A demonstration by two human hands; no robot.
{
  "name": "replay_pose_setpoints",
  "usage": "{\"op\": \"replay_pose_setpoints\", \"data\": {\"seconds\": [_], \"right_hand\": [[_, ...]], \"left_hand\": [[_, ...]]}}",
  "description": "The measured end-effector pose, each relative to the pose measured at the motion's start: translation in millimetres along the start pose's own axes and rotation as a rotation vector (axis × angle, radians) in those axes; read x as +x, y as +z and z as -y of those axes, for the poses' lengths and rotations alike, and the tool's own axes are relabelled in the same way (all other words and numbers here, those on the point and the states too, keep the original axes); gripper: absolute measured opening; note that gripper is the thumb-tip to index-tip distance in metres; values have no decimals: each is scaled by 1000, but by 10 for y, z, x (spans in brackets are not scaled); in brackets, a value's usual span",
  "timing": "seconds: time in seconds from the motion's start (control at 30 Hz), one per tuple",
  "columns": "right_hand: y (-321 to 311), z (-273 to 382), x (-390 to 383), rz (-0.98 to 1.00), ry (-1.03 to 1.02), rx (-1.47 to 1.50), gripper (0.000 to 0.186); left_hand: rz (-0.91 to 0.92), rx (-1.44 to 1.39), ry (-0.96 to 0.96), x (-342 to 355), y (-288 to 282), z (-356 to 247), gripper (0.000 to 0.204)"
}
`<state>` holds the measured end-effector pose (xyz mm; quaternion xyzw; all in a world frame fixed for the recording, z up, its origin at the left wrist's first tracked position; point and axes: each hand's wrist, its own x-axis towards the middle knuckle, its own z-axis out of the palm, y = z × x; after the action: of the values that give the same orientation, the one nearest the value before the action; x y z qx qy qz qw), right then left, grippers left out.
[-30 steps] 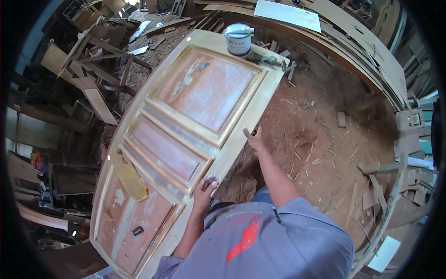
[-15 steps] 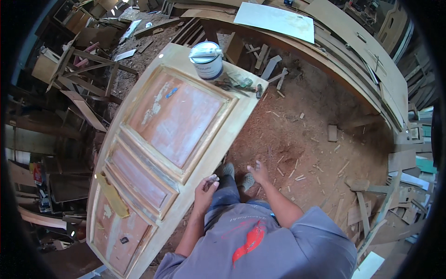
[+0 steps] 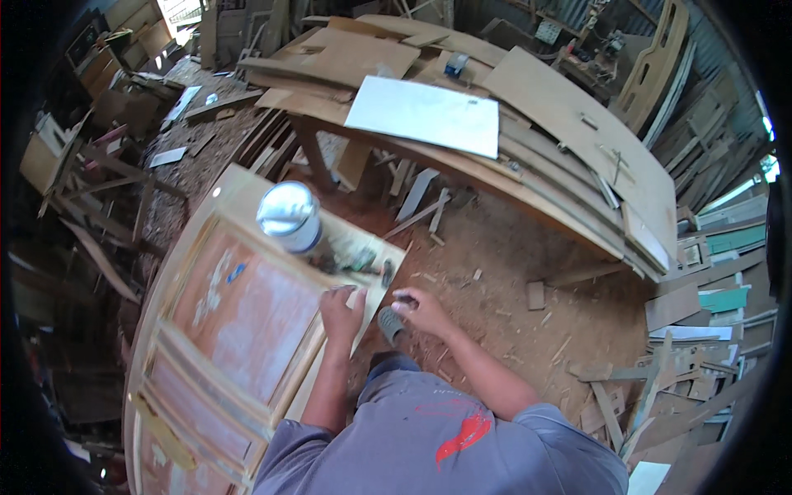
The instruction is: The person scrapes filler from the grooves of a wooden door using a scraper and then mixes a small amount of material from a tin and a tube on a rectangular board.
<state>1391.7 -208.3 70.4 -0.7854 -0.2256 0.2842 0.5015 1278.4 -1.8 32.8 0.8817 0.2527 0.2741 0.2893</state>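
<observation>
A wooden panel door [image 3: 298, 398] lies slanted at my left, with patches of pale filler on its recessed panels. Over its right edge, my left hand [image 3: 340, 312] is half closed, with something small and whitish at the fingertips that I cannot make out. Close beside it, my right hand [image 3: 424, 308] is in the air just off the door's edge, its fingers bent but apart and dark at the tips. A metal paint can [image 3: 289, 219] with a blue lower band stands at the door's far end. Beside the can lie dark hand tools [image 3: 386, 272] and a crumpled greenish plastic piece [image 3: 360, 259].
A workbench [image 3: 379, 142] stacked with boards crosses the far side, a white sheet [image 3: 425, 115] on top. Wood scraps litter the dirt floor [image 3: 487, 305]. A long yellowish piece [image 3: 161, 429] rests on the door. Timber offcuts [image 3: 701, 363] pile up at right.
I have moved toward the door's far end, so the can and bench appear nearer. Both hands have risen forward toward the tools, and the right hand's fingers have bent inward.
</observation>
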Motion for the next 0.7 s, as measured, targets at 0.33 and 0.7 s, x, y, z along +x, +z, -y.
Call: {"op": "replay_pose_setpoints", "data": {"seconds": [0.33, 0.7], "right_hand": [[-1517, -453, 1821, -211, 164, 508, 33], [-3486, -1080, 3935, -1140, 89, -569, 63]], "left_hand": [[125, 278, -40, 1273, 737, -264, 56], [267, 52, -253, 1443, 1002, -844, 38]]}}
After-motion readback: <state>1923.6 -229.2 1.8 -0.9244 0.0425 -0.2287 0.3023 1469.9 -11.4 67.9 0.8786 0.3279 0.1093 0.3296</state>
